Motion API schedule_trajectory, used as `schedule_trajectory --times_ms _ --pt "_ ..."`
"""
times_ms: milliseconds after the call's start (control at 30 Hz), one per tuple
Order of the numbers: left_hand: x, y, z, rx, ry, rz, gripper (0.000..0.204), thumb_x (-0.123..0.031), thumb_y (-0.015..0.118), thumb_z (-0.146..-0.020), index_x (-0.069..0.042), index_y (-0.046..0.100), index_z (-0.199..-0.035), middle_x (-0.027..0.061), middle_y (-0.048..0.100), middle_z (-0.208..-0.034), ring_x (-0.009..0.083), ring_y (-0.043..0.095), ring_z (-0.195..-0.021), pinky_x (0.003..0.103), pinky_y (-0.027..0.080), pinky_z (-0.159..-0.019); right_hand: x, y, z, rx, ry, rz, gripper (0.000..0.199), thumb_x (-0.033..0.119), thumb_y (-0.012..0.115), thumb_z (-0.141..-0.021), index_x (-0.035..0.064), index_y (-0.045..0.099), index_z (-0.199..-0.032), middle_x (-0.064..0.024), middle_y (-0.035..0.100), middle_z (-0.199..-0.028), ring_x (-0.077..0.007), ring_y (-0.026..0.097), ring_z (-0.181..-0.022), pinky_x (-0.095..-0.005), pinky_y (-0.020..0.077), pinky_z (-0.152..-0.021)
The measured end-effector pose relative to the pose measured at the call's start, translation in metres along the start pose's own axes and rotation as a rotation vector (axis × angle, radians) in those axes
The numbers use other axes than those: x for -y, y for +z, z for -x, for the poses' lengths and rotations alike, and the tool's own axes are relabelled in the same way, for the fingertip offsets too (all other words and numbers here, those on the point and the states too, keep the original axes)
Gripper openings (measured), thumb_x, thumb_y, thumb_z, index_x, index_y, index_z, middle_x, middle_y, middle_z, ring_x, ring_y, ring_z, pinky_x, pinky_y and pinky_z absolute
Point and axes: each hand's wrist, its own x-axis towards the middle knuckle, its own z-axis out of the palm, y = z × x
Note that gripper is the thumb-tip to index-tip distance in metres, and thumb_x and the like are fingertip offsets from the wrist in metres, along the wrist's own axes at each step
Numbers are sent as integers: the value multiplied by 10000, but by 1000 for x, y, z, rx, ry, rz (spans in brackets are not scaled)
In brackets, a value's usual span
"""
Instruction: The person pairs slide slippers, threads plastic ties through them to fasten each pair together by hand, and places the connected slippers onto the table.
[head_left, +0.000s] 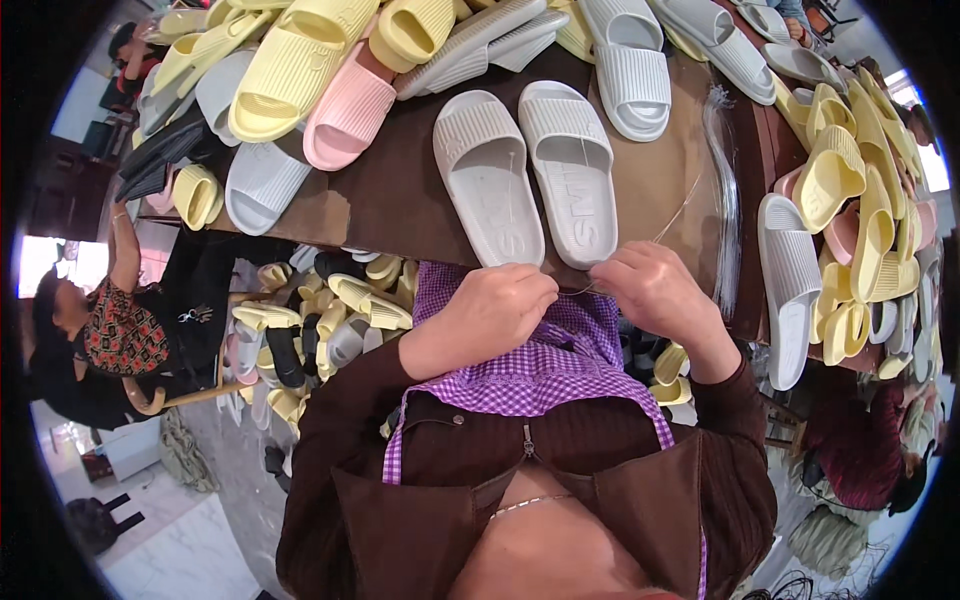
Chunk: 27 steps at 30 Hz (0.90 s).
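Note:
Two light grey slide sandals, the left one (490,180) and the right one (570,175), lie side by side on the brown tabletop (390,205) with their heels toward me. At the left slide's heel, my left hand (500,305) is closed in a pinch. My right hand (650,285) pinches just beyond the right slide's heel. A thin strand (577,292) runs between my fingertips, and a fine end of it rises past my right hand. How it passes through the slides is hard to make out.
A bundle of clear strands (725,200) hangs over the table's edge to the right. Yellow slides (300,75), a pink slide (350,115) and other grey ones crowd the far side. More slides are heaped at right and below the table. Other people (125,330) sit nearby.

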Motion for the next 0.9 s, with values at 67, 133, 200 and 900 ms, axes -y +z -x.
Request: schedule_trajectory --times_ms 67,133,200,900 --pt "6 1 3 31 -87 88 78 -74 607 -786 2 605 -806 144 601 -749 313 599 -697 375 482 -613 1 2 -2 16 -4 -6 113 32 649 -675 43 602 -778 -79 592 -704 -269 585 -683 -379 472 -614" --pt "8 0 6 47 -132 132 85 -64 607 -787 13 617 -821 162 615 -768 330 604 -707 378 485 -619 6 5 -3 48 -23 -4 48 50 603 -691 47 566 -721 -83 568 -678 -268 580 -677 -376 468 -624" --pt "6 -1 9 62 -142 125 96 -75 602 -794 13 618 -828 165 615 -773 333 605 -712 379 486 -622 8 7 -2 68 -31 -6 34 59 579 -699 49 547 -693 -85 556 -666 -268 578 -674 -375 465 -629" --pt "81 19 -56 -156 -323 -366 139 -156 548 -827 -31 586 -781 170 613 -699 361 605 -648 443 485 -583 -91 -15 -100 -180 418 -250 222 79 513 -828 3 626 -1003 -245 632 -860 -394 611 -801 -415 501 -724"
